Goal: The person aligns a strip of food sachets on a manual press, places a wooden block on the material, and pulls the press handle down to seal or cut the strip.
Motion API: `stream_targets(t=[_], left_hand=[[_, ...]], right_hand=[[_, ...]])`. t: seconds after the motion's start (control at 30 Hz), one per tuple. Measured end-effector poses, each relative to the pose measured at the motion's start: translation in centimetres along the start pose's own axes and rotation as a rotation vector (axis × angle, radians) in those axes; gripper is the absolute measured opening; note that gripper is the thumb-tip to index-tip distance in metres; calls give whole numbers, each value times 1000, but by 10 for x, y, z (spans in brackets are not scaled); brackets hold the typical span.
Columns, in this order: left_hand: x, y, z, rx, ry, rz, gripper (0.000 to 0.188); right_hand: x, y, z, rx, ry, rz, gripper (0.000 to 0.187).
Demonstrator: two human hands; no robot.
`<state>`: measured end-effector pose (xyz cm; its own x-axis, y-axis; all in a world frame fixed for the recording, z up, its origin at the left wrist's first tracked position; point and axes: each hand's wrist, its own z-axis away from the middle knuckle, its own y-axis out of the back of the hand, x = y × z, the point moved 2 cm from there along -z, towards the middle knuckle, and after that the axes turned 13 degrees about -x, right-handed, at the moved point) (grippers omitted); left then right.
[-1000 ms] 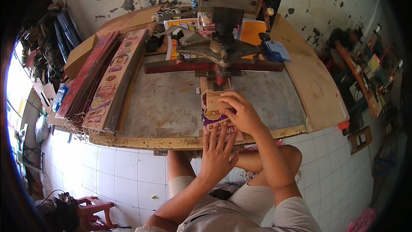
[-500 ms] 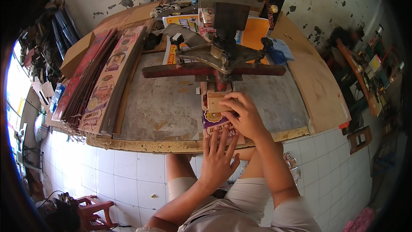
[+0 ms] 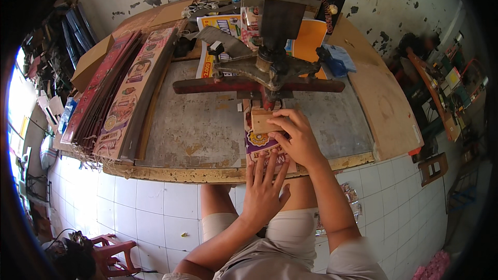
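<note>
My left hand [image 3: 263,189] lies flat with its fingers spread on the near end of a purple and pink printed strip [image 3: 255,149]. The strip runs from the table's front edge back under a metal press [image 3: 270,70]. On its far part rests a small pale wooden block [image 3: 263,123], just in front of the press's red lower tip. My right hand [image 3: 298,140] grips the block's right side, thumb and fingertips closed on it. My palm hides part of the strip.
Long stacks of printed cardboard strips [image 3: 136,83] lie at the table's left, beside red-edged ones [image 3: 101,85]. A red crossbar [image 3: 207,86] spans the press low over the metal plate [image 3: 179,135]. Blue plastic [image 3: 340,62] lies at the right back. A red stool [image 3: 114,254] stands lower left.
My right leg has swung inward, uncovering more small packets on the floor. Both hands keep nearly the same place on the strip and block; the view has shifted slightly.
</note>
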<state>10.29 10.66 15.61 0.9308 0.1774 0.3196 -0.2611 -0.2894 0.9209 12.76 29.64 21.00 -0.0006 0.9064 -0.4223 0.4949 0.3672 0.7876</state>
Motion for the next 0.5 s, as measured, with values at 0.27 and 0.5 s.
stream_targets(t=[0.27,0.5], left_hand=[[1,3,0,5,3,-12,66],[2,4,-1,14,-6,-16,68]], right_hand=[[0,1,2,20,-1,15,36],[21,8,12,268,-192,-15,20]])
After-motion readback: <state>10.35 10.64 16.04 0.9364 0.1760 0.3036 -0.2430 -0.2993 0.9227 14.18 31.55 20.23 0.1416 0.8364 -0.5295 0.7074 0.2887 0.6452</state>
